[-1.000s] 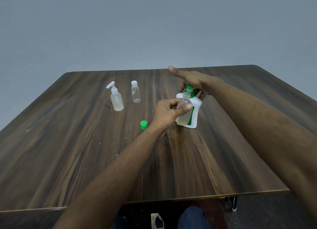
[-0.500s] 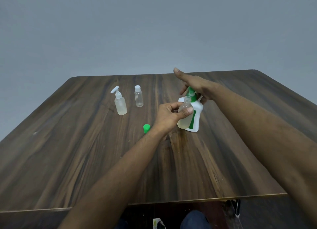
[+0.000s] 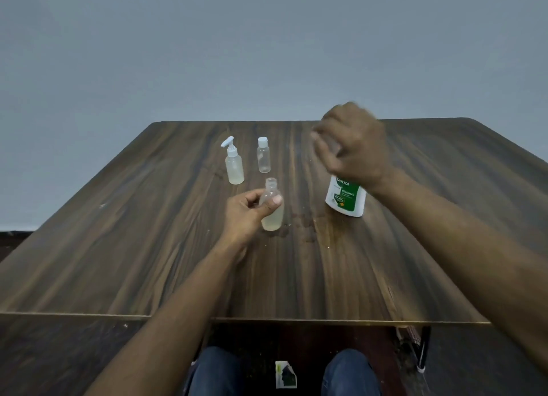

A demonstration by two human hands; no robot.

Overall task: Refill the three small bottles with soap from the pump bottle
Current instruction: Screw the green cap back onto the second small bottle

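While my left hand (image 3: 252, 210) grips the uncapped bottle (image 3: 271, 210) mid-tabletop (image 3: 118, 247), my blurred right hand (image 3: 351, 146), fingers loosely curled, hovers above the pump bottle (image 3: 345, 198); two bottles (image 3: 234, 165) (image 3: 263, 155) stand toward the far edge.

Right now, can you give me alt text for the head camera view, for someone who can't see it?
A person's left hand holds an uncapped small bottle, partly filled with pale soap, upright on a wooden table, while the blurred right hand hovers above a white and green pump bottle. Two more small bottles, one pump-topped and one capped, stand behind.
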